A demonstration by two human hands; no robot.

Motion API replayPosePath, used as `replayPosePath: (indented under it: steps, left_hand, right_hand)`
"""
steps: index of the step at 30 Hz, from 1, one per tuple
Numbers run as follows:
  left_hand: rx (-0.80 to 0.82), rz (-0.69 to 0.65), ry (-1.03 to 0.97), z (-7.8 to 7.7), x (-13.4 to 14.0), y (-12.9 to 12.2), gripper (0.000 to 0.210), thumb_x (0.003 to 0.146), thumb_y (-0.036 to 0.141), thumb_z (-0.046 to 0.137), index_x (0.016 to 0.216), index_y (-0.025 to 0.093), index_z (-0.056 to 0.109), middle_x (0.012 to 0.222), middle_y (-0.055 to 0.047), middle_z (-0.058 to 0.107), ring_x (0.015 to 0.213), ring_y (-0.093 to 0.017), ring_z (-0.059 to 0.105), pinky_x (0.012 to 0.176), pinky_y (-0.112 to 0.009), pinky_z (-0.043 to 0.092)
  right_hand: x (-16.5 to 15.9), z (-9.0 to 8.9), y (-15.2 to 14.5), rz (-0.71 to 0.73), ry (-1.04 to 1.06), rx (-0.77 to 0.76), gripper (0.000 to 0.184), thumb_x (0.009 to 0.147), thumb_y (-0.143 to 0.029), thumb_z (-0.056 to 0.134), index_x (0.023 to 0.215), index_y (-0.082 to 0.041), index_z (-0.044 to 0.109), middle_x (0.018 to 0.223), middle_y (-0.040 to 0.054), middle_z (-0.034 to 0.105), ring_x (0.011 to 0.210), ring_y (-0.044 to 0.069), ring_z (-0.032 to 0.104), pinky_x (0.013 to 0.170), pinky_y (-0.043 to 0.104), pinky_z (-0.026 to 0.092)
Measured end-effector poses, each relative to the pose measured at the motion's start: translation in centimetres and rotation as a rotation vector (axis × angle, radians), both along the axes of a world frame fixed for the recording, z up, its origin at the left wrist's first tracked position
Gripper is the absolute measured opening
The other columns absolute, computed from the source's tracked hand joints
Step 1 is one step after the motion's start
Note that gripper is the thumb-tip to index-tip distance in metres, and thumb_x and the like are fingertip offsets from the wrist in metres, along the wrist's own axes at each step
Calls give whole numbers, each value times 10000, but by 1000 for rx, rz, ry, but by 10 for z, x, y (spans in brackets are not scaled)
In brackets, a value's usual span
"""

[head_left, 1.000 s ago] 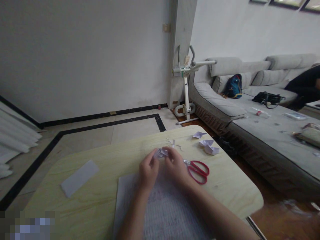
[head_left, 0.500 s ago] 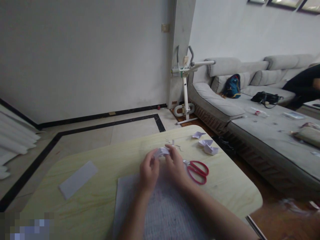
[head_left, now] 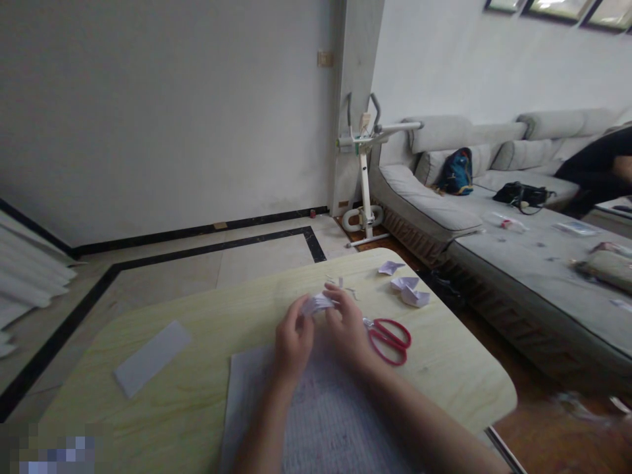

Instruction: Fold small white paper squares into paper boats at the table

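Observation:
A small piece of white pleated paper (head_left: 316, 303) is held between my two hands above the table. My left hand (head_left: 293, 336) grips its left end, with fingers and thumb closed on it. On the other end my right hand (head_left: 345, 322) pinches the paper, its fingers bent over the top edge. Both forearms rest across a sheet of lined paper (head_left: 316, 421) covered in writing. Just right of my right hand lie scissors with red handles (head_left: 390, 341). Thin paper scraps (head_left: 348, 288) are scattered beyond my fingers.
Folded paper boats (head_left: 412, 293) sit near the table's far right edge. A white paper strip (head_left: 152, 359) lies on the left of the pale table (head_left: 207, 329). Beyond stand an exercise machine (head_left: 364, 171) and a grey sofa (head_left: 533, 263), with a person in dark clothes (head_left: 600, 164) at far right.
My hands keep their hold on the pleated paper, which is tilted very slightly differently. The camera view has shifted a little; the other things stay in place.

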State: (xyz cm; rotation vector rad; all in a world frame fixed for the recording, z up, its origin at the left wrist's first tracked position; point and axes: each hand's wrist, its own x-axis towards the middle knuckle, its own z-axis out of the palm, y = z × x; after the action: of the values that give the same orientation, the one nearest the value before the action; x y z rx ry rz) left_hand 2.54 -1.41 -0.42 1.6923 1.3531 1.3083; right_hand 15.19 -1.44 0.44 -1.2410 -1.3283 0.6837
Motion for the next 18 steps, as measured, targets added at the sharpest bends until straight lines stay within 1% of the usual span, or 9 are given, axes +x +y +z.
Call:
replayPosePath:
  steps: [2, 4, 6, 8, 9, 13, 16, 18]
  left_hand:
    - [-2, -4, 1, -1, 0, 0, 327, 839, 217, 472, 1157, 177, 534, 1097, -93, 639, 934, -196, 632, 799, -295, 509]
    - [4, -7, 4, -1, 0, 0, 312, 837, 210, 470, 1143, 177, 521, 1068, -91, 642, 923, -192, 632, 786, -292, 511]
    - [14, -14, 17, -1, 0, 0, 303, 836, 199, 461, 1135, 172, 508, 1063, -96, 639, 931, -192, 628, 787, -294, 509]
    - [25, -14, 49, -1, 0, 0, 305, 839, 189, 449, 1139, 169, 504, 1082, -101, 636, 975, -199, 617, 818, -304, 500]
    - [30, -12, 67, -1, -1, -1, 310, 841, 186, 443, 1144, 170, 507, 1095, -102, 635, 1003, -202, 608, 837, -310, 493]
    - [40, -3, 88, -2, -2, -1, 340, 856, 183, 413, 1181, 169, 514, 1130, -104, 635, 1056, -207, 591, 884, -328, 477]
    - [26, -11, 90, -2, -2, -1, 390, 863, 187, 404, 1244, 156, 483, 1207, -115, 597, 1128, -209, 548, 940, -346, 445]
    - [12, -16, 94, -1, -1, -1, 401, 858, 186, 409, 1250, 147, 488, 1224, -119, 587, 1150, -212, 531, 961, -351, 429]
  right_hand:
    - [0, 0, 1, 13, 8, -11, 320, 742, -115, 456, 1029, -177, 581, 1048, 78, 631, 945, 182, 596, 826, 317, 477]
    - [0, 0, 1, 41, 21, -39, 331, 746, -123, 455, 1047, -178, 579, 948, 63, 657, 863, 177, 617, 765, 305, 495]
    - [0, 1, 1, 54, 29, -55, 409, 743, -120, 448, 1134, -183, 553, 950, 61, 662, 830, 177, 626, 729, 301, 502]
    - [1, 1, 1, 59, -9, -60, 502, 731, -107, 444, 1220, -193, 518, 991, 64, 663, 843, 185, 626, 747, 317, 500]
    - [2, 1, 1, 61, -42, -58, 516, 726, -104, 443, 1228, -195, 523, 1009, 66, 663, 865, 193, 623, 773, 331, 495]
    - [6, 1, 1, 76, -133, -33, 424, 731, -124, 460, 1121, -190, 612, 1039, 67, 669, 947, 217, 608, 854, 362, 466]
    - [6, 3, 0, 59, -153, -14, 408, 721, -117, 466, 1092, -190, 619, 1025, 63, 671, 944, 213, 606, 844, 345, 466]
    - [6, 5, 0, 37, -167, -1, 397, 705, -109, 470, 1062, -192, 625, 1005, 61, 672, 924, 210, 604, 820, 332, 469]
